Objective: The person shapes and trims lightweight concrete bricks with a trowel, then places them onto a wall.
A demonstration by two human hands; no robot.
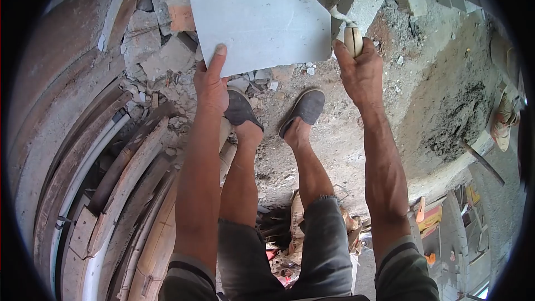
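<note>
On your far left, long boards (120,175) and pipes lie stacked near your leg; stepping that way could catch your foot on their ends. Ahead of them, broken rubble (159,58) makes uneven ground that could turn your ankle.

Your left hand (210,86) is closed on the lower left edge of the pale panel (262,25), thumb flat on its face and fingers hidden behind. The panel is out in front of you, above the rubble and your shoes (306,108). I can't tell whether anything supports it from behind. If that one-sided pinch is carrying most of the weight, the far side could sag or twist, and a slip could chip a corner or drop it toward your feet.

Your right hand (361,75) is wrapped around the handle of the trowel (353,40), its blade up by the panel's upper right corner. A careless wrist turn could scrape or knock that edge, and with those fingers taken up by the handle, you'd be slow to steady the panel.

Farther right, a dark heap (457,120) sits on the ground with a rod (484,163) sticking out near it, a likely trip point if you back around that way.
</note>
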